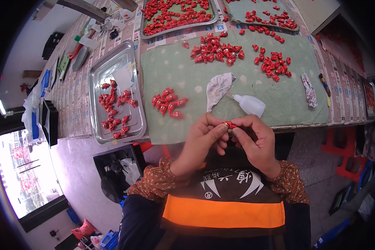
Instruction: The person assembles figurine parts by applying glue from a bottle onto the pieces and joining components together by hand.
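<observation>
Both my hands meet above the front edge of the table. My left hand point(205, 139) and my right hand point(256, 139) pinch a small glossy red piece point(229, 125) between thumbs and fingertips, one hand on each side. The fingers hide much of its shape. Just beyond them, a white squeeze bottle point(251, 105) with a thin nozzle lies on the green cloth point(171, 71), beside a crumpled pale rag point(219, 88). A small cluster of similar red pieces point(167, 101) lies to the left of my hands; a larger pile point(216, 49) sits farther back.
At the left stands a metal tray point(96, 75) with several red pieces. Another full tray point(216, 16) is at the back. On the right lie more red pieces point(273, 66), a rolled patterned cloth point(309, 90) and a slim dark tool point(324, 85). A black bin point(99, 157) stands below the table.
</observation>
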`<state>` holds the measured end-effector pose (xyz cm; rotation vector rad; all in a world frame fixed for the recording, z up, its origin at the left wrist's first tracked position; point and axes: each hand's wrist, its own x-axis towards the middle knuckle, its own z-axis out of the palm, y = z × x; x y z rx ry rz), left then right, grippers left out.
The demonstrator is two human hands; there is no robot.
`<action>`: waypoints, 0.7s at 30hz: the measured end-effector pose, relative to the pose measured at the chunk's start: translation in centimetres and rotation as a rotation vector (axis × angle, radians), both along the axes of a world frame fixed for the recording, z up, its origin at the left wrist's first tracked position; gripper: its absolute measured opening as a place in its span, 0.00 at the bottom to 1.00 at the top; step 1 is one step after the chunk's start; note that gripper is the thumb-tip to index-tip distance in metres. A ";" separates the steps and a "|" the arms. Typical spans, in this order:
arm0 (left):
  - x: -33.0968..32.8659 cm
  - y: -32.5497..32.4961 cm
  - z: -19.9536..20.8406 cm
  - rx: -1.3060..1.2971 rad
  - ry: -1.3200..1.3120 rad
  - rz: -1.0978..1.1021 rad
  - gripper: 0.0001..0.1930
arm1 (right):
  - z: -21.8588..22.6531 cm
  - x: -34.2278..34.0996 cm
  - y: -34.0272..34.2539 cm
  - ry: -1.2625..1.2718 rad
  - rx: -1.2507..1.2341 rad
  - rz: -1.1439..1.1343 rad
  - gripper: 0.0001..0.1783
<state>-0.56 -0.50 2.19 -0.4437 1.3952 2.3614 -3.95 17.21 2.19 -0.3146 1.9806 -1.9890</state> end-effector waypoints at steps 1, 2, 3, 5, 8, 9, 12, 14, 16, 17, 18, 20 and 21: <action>0.0 0.0 -0.1 0.025 -0.019 0.026 0.10 | -0.2 0.0 -0.1 0.069 0.017 -0.013 0.06; 0.0 0.2 -0.1 0.030 -0.020 0.023 0.10 | -0.1 0.0 0.0 0.067 0.022 -0.016 0.06; 0.1 0.3 -0.1 0.047 -0.031 0.042 0.10 | 0.1 0.0 0.0 0.032 0.037 -0.013 0.06; 0.1 0.5 -0.3 0.065 -0.042 0.063 0.09 | 0.1 0.0 0.0 -0.003 0.054 -0.009 0.05; 0.2 0.9 -0.5 0.061 -0.045 0.069 0.09 | -0.3 0.2 -0.1 0.079 0.095 -0.029 0.05; 0.3 1.1 -0.8 0.066 -0.037 0.084 0.09 | -0.5 0.3 -0.1 0.098 0.101 -0.033 0.04; 0.4 1.1 -0.9 0.060 -0.034 0.098 0.09 | -0.3 0.3 -0.2 0.043 0.067 -0.029 0.04; 0.3 1.0 -0.7 0.045 -0.040 0.099 0.09 | -0.1 0.1 -0.1 -0.031 0.024 -0.020 0.04; 0.0 0.9 -0.4 0.018 -0.058 0.074 0.10 | 0.0 0.0 -0.1 -0.117 -0.050 -0.007 0.05; -0.2 0.8 -0.3 0.018 -0.055 0.074 0.10 | 0.1 0.0 0.0 -0.115 -0.051 -0.008 0.05; -0.3 0.7 -0.3 -0.024 -0.060 0.063 0.09 | 0.0 -0.1 0.1 -0.145 -0.081 0.011 0.07; -0.6 0.0 -0.1 -0.071 -0.061 0.056 0.08 | 0.0 -0.3 0.1 -0.173 -0.116 0.034 0.08; -0.9 -0.5 0.4 -0.126 -0.040 0.011 0.09 | 0.3 -0.4 0.1 -0.172 -0.100 0.029 0.09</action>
